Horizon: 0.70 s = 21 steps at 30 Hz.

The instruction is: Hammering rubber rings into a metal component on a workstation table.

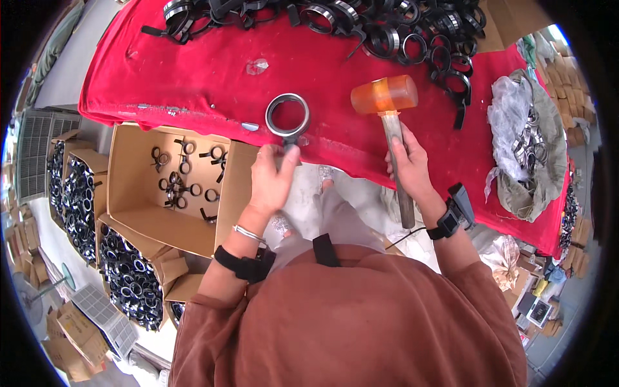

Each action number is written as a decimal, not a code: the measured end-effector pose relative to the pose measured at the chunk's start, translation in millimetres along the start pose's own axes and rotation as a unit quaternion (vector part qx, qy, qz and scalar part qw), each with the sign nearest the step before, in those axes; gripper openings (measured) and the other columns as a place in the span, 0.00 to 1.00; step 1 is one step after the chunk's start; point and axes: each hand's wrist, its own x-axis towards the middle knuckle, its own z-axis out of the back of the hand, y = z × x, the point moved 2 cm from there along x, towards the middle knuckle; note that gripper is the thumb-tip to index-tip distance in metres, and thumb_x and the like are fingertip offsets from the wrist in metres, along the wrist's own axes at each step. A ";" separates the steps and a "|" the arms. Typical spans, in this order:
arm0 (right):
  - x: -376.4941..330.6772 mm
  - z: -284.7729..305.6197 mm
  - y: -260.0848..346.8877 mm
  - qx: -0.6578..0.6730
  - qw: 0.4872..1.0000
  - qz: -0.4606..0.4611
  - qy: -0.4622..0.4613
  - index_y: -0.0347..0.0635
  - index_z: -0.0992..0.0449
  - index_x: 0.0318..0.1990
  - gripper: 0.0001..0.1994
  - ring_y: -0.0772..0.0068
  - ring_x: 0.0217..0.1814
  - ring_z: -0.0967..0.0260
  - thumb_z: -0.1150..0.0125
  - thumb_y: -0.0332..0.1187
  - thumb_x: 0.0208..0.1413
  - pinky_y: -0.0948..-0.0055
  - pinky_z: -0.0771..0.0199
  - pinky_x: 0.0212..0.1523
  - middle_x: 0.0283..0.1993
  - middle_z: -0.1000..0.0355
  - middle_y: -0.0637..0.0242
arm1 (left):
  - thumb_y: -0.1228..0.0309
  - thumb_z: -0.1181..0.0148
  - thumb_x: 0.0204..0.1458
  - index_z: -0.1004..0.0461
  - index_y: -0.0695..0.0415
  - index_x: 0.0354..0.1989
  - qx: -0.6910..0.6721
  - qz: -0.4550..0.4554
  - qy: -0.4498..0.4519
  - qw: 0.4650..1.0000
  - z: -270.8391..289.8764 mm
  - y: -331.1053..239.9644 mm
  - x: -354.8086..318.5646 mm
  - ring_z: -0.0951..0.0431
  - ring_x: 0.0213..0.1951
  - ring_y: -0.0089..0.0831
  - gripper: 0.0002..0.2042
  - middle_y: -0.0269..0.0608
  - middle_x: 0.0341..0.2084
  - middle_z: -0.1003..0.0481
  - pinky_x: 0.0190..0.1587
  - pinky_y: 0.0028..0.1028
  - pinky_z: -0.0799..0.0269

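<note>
My left hand [274,174] is closed on the black stem of a ring clamp [288,115], whose round metal-and-black band lies at the near edge of the red cloth. In my right hand [411,161] is a mallet [385,95], gripped by its wooden handle. Its translucent orange head is over the cloth, to the right of the ring clamp and apart from it. The handle's lower end sticks out below my fist.
A red-covered table [193,71] spans the front, with a heap of black ring clamps [387,42] at its far side. An open cardboard box [167,232] holding several clamps stands left. At right sits a cloth sack [548,161] of metal bands. Filled boxes [132,277] stand lower left.
</note>
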 end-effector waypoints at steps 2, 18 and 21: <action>-0.9 -0.7 0.1 -0.013 0.999 0.025 -0.016 0.46 0.43 0.63 0.23 0.85 0.20 0.40 0.54 0.38 0.61 0.82 0.36 0.20 0.23 0.37 0.72 | 0.53 0.43 0.51 0.31 0.67 0.32 -0.283 0.203 -0.004 0.937 0.3 -4.4 9.1 0.28 0.31 0.30 0.22 0.44 0.27 0.27 0.38 0.29 0.33; -10.0 -15.9 33.1 -0.154 0.971 0.178 -0.051 0.41 0.38 0.59 0.22 0.61 0.51 0.29 0.48 0.32 0.56 0.70 0.31 0.50 0.50 0.30 0.50 | 0.46 0.43 0.46 0.27 0.65 0.23 -0.250 0.310 0.039 0.916 -5.0 -19.8 14.4 0.28 0.29 0.27 0.27 0.43 0.23 0.26 0.36 0.27 0.32; -32.8 -30.8 66.0 -0.119 0.956 0.265 -0.030 0.43 0.38 0.59 0.22 0.65 0.51 0.29 0.47 0.31 0.56 0.72 0.31 0.49 0.49 0.29 0.50 | 0.45 0.43 0.45 0.27 0.63 0.23 -0.145 0.317 0.045 0.936 -7.2 -18.5 14.5 0.26 0.31 0.33 0.26 0.45 0.23 0.25 0.39 0.31 0.32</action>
